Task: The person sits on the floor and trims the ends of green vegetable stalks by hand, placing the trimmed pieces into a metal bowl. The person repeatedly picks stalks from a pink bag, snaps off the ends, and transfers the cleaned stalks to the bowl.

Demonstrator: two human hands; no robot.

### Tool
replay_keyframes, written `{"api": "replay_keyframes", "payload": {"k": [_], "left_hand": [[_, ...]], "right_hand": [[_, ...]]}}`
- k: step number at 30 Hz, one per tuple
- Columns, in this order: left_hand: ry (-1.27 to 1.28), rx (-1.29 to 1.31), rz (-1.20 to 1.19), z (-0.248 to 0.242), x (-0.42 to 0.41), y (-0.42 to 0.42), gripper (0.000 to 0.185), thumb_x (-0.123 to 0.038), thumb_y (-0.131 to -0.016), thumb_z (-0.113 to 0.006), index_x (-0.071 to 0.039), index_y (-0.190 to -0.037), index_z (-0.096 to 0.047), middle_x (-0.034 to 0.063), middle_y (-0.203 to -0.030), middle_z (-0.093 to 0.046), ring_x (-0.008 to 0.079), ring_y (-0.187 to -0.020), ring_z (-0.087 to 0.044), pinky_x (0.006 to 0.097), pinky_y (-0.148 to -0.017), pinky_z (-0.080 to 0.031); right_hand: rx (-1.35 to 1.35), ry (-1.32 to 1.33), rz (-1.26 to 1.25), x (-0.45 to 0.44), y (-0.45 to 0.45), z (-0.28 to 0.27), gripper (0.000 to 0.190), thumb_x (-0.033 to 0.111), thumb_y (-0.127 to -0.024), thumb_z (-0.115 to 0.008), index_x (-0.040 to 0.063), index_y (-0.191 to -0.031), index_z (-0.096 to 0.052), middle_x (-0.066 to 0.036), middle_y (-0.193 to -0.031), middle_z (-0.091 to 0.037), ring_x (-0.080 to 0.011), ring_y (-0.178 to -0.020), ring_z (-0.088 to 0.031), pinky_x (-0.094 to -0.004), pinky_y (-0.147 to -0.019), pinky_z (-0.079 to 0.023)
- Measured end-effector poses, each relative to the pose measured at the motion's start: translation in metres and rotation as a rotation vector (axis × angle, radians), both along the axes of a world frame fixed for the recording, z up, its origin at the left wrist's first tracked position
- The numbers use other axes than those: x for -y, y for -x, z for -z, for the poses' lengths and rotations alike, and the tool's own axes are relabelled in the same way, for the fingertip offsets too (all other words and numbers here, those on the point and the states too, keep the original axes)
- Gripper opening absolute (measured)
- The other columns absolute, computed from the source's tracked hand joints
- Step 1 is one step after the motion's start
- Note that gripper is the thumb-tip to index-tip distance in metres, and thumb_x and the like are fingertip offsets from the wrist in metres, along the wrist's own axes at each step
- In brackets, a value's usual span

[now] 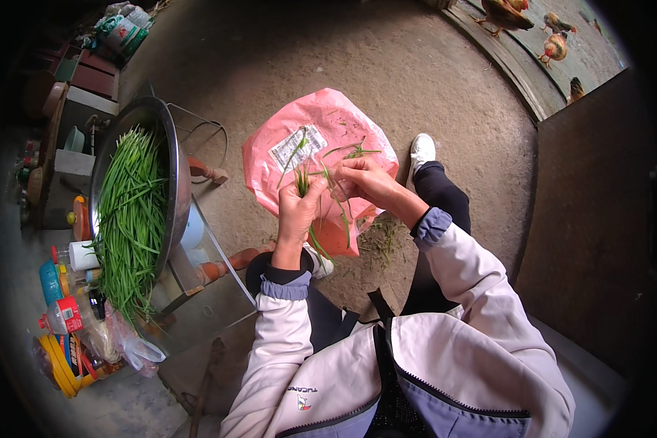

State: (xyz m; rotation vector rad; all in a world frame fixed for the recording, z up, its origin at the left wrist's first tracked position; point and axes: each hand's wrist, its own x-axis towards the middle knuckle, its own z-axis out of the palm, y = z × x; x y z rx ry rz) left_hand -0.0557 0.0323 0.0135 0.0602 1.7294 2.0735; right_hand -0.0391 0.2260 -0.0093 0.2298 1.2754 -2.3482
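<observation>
A small bunch of green chives (302, 182) is gripped in my left hand (298, 211), its cut ends up and its leaves trailing below the fist. My right hand (364, 178) pinches a few thin strands beside that bunch, thumb against forefinger. Both hands are over a pink plastic bag (328, 115) spread on the ground, which bears a printed label (297, 147). Loose leaf scraps (356, 150) lie on the bag. At my left, a large metal basin (179, 191) holds a thick heap of long green chives (131, 219).
Trimmings (384, 236) litter the concrete floor (471, 109) by my feet. Bottles (65, 315) and yellow-lidded tubs (60, 367) crowd the left, near a thin metal frame (219, 249). A dark panel (586, 219) stands at right. Several chickens (554, 48) are beyond the doorsill (503, 60).
</observation>
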Motion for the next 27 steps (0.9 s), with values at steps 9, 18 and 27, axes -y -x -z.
{"api": "replay_keyframes", "payload": {"k": [9, 18, 27], "left_hand": [[-0.232, 0.313, 0.027, -0.011, 0.001, 0.001, 0.015, -0.015, -0.094, -0.06, -0.009, -0.081, -0.059, -0.012, -0.054, -0.035, -0.0012, -0.04, -0.028, 0.0176, -0.035, -0.019], [-0.346, 0.424, 0.069, -0.008, 0.001, 0.002, 0.021, -0.017, -0.096, -0.057, -0.009, -0.077, -0.056, -0.0122, -0.054, -0.031, 0.0, -0.041, -0.025, 0.0184, -0.037, -0.021], [-0.37, 0.366, 0.072, -0.008, 0.0, 0.001, 0.014, -0.017, -0.095, -0.057, -0.006, -0.087, -0.059, -0.0097, -0.057, -0.039, 0.0001, -0.042, -0.03, 0.0182, -0.037, -0.024]], "right_hand": [[0.026, 0.057, 0.059, 0.003, -0.006, -0.011, 0.025, 0.019, -0.097, -0.055, -0.004, -0.104, -0.061, -0.012, -0.098, -0.067, -0.0205, -0.084, -0.072, -0.0299, -0.073, -0.059], [0.081, 0.246, 0.115, 0.009, -0.008, -0.01, 0.02, 0.015, -0.096, -0.053, -0.003, -0.103, -0.059, -0.012, -0.103, -0.067, -0.0219, -0.087, -0.072, -0.0296, -0.075, -0.06], [0.122, 0.399, 0.139, 0.015, -0.008, 0.001, 0.019, 0.016, -0.096, -0.052, -0.001, -0.1, -0.057, -0.012, -0.102, -0.065, -0.0247, -0.09, -0.071, -0.0301, -0.079, -0.06]]}}
